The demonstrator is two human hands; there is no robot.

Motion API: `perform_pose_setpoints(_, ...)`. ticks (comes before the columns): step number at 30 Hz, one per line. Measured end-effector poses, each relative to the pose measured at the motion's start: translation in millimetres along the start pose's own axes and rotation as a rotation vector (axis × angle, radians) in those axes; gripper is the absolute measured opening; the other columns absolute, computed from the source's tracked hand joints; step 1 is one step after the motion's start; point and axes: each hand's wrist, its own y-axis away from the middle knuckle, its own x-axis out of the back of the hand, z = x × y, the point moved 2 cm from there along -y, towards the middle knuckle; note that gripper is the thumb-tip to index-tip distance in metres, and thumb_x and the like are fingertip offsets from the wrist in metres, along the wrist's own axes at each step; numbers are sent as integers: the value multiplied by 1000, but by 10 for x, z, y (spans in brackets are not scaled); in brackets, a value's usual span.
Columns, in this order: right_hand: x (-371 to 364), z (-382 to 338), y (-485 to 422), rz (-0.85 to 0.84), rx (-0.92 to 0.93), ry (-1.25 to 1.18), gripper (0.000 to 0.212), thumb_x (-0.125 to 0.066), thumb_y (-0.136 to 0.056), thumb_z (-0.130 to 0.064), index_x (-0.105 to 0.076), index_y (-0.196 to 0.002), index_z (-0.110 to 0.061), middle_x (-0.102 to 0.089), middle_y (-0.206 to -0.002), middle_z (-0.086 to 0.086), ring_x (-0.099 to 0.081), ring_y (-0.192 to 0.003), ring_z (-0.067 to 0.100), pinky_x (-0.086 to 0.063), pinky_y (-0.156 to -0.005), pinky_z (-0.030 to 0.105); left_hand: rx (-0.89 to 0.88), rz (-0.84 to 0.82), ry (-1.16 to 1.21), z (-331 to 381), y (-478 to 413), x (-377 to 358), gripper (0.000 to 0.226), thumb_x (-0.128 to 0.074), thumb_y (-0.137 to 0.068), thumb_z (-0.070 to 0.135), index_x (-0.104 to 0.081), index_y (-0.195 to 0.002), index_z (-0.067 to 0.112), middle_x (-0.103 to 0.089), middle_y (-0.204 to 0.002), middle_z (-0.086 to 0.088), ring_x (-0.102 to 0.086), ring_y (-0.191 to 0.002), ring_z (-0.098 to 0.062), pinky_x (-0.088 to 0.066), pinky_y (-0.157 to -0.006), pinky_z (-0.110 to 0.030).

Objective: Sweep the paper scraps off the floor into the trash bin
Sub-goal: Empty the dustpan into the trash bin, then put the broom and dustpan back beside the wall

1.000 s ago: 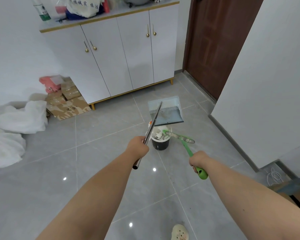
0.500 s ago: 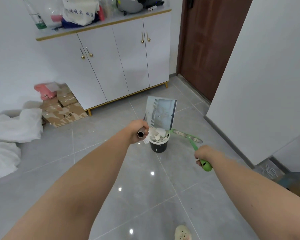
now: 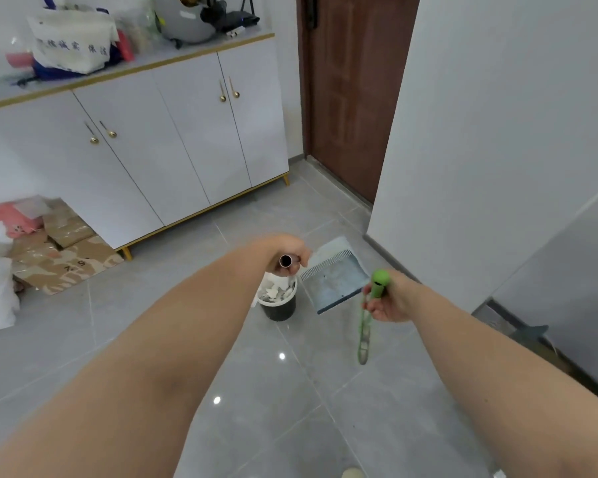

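Now, from the head camera, the left hand (image 3: pixel 290 251) is curled tightly round the metal handle (image 3: pixel 286 261) of a blue-grey dustpan (image 3: pixel 337 279), the tube's open end pointing back at the lens. The dustpan hangs tilted above the grey tiled floor (image 3: pixel 221 339), just right of the black trash bin (image 3: pixel 279 308). White paper scraps (image 3: pixel 277 291) lie heaped inside the bin, directly under the left hand. The right hand (image 3: pixel 390 301) grips the thick end of a green hand broom (image 3: pixel 379 284), whose blurred thin part dangles downward. Behind stand a white cabinet (image 3: pixel 173 139), a brown door (image 3: pixel 353 91) and flattened cardboard (image 3: pixel 63 260).
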Motion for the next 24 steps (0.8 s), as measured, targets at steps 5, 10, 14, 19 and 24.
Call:
perform_pose_setpoints(5, 276, -136, -161, -12, 91, -101, 32, -31, -95, -36, -42, -84, -9, -60, -76, 28, -65, -46, 26, -48, -50, 24, 15, -57, -238, 560, -508, -482, 26, -49, -89, 0, -54, -110, 14, -45, -54, -3, -43, -35, -10, -32, -45, -16)
perform_pose_setpoints(10, 792, -336, -268, -99, 113, -327, 32, -19, -89, -2, -47, -103, -2, -59, -100, 34, -63, -88, 41, -51, -77, 47, 23, -78, -436, 1089, -886, -774, 4, -52, -91, 5, -52, -89, 8, -47, -36, -2, -44, -27, -9, -32, -37, -12)
perform_pose_setpoints(14, 1117, -484, -457, 14, 113, -154, 15, -37, -100, -8, -40, -114, -5, -59, -95, 27, -64, -78, 33, -57, -60, 38, -1, -95, -587, 1458, -1177, -904, 27, -52, -94, 10, -46, -68, 10, -48, -35, 0, -42, -21, -5, -31, -34, -12)
perform_pose_setpoints(19, 1390, -767, -886, 159, 97, -156, 30, -46, -100, -29, -38, -122, -9, -57, -112, 32, -64, -70, 29, -56, -45, 30, -32, -167, -707, 1869, -1761, -979, 29, -50, -95, 9, -43, -67, 10, -45, -63, -3, -41, -21, -3, -31, -32, -15)
perform_pose_setpoints(24, 1767, -1265, -1513, 541, 114, 240, 43, -45, -96, -45, -53, -84, -5, -62, -53, 7, -59, -40, 18, -52, -47, 26, -25, -301, -793, 2489, -2625, -915, 27, -52, -95, 13, -47, -69, 9, -47, -64, -5, -44, -34, -9, -30, -38, -15)
